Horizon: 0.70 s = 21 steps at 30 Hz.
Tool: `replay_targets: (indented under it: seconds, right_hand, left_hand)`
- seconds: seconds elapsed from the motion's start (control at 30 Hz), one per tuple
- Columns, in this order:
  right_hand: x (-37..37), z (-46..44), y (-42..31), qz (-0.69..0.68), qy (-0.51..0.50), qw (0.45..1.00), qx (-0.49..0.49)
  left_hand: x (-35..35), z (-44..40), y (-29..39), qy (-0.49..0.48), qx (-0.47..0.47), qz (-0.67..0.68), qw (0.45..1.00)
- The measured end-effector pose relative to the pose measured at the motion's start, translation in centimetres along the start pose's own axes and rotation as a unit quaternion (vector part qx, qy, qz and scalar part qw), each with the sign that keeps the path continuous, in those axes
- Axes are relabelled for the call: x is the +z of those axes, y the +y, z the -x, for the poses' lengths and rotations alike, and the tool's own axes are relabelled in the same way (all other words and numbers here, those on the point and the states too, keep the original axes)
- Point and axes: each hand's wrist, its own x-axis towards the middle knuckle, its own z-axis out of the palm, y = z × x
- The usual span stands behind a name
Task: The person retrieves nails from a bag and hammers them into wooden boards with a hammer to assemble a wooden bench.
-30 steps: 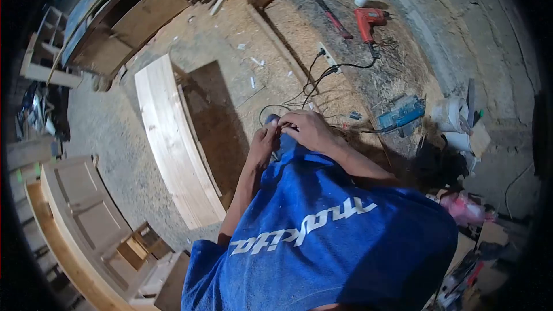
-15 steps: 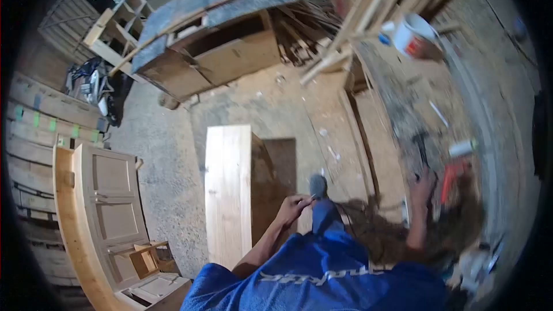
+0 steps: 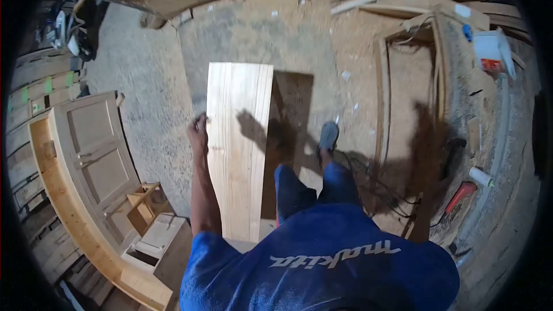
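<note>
A long pale wooden panel (image 3: 239,138) lies face up before me, the top of a boxlike piece that casts a shadow to its right. My left hand (image 3: 197,132) is at the panel's left edge, fingers curled together; what they hold, if anything, is too small to make out. At the workbench on the right, my right hand (image 3: 440,183) is dark and partly lost in shadow. It is closed around the handle of a hammer (image 3: 454,152), whose dark shape shows above the hand.
On the bench lie a red-handled tool (image 3: 459,198) and a white tube (image 3: 481,176); a white bucket (image 3: 493,53) stands farther back. A pale cabinet (image 3: 95,147) is at left. Cables (image 3: 380,181) run along the floor near my foot (image 3: 329,135). Timber (image 3: 426,0) is piled at back right.
My left hand has moved from near my foot to the panel's left edge. The hammer has shifted with my right hand from its earlier place on the bench. My view has tilted down.
</note>
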Motion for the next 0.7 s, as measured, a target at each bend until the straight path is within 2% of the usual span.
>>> replay_targets:
  seconds: [0.03,0.07,0.1,0.13,0.17,0.2,0.23,0.27,0.33,0.37,0.4,0.47,0.53,0.63,0.7]
  right_hand:
    - [3.4,0.1,-3.5,-0.068,0.004,0.997,0.041]
    - [5.3,0.3,-4.5,-0.137,0.012,0.987,0.078]
    - [4.1,4.0,-5.0,-0.123,0.006,0.989,0.085]
    - [11.5,5.5,-16.6,-0.153,-0.152,0.967,0.132]
    - [16.3,6.9,-23.4,-0.186,-0.303,0.919,0.170]
    - [21.8,8.4,-26.9,-0.122,-0.279,0.949,-0.082]
    - [24.9,9.4,-34.4,-0.283,-0.367,0.847,0.259]
    - [30.9,11.5,-35.2,-0.371,-0.368,0.822,0.227]
    - [40.4,13.9,-37.6,-0.440,-0.407,0.774,0.204]
    - [42.6,14.4,-39.9,-0.452,-0.418,0.746,0.255]
    - [44.1,14.6,-42.0,-0.463,-0.427,0.715,0.303]
    - [46.3,15.6,-44.0,-0.446,-0.430,0.709,0.337]
    - [47.8,16.1,-43.9,-0.428,-0.430,0.705,0.367]
    - [49.1,16.8,-43.1,-0.398,-0.411,0.747,0.338]
    - [48.6,17.0,-43.3,-0.459,-0.404,0.721,0.325]
  left_hand:
    - [0.0,-3.2,-0.8,0.008,0.034,-0.064,0.997]
    - [0.5,-5.8,0.1,-0.014,-0.013,-0.101,0.995]
    - [1.2,-8.6,-1.6,-0.012,0.016,-0.173,0.985]
    - [1.9,-11.4,-3.4,-0.012,0.046,-0.243,0.969]
    - [2.7,-14.1,-4.8,-0.014,0.039,-0.244,0.969]
    - [3.1,-16.6,-5.6,-0.043,0.034,-0.249,0.967]
    - [3.5,-18.1,-6.7,-0.080,0.026,-0.258,0.963]
    - [4.2,-19.2,-7.3,-0.070,0.033,-0.263,0.962]
    - [4.4,-22.0,-8.9,-0.177,-0.031,-0.187,0.966]
    - [4.4,-22.5,-9.3,-0.221,-0.029,-0.122,0.967]
    - [4.4,-23.1,-9.5,-0.241,-0.107,-0.066,0.962]
    - [3.8,-23.7,-9.1,-0.254,-0.165,-0.037,0.952]
    - [3.9,-24.1,-9.3,-0.260,-0.168,-0.021,0.950]
    - [3.7,-25.2,-9.9,-0.283,-0.187,-0.018,0.941]
    - [3.8,-25.5,-10.3,-0.281,-0.195,-0.006,0.940]
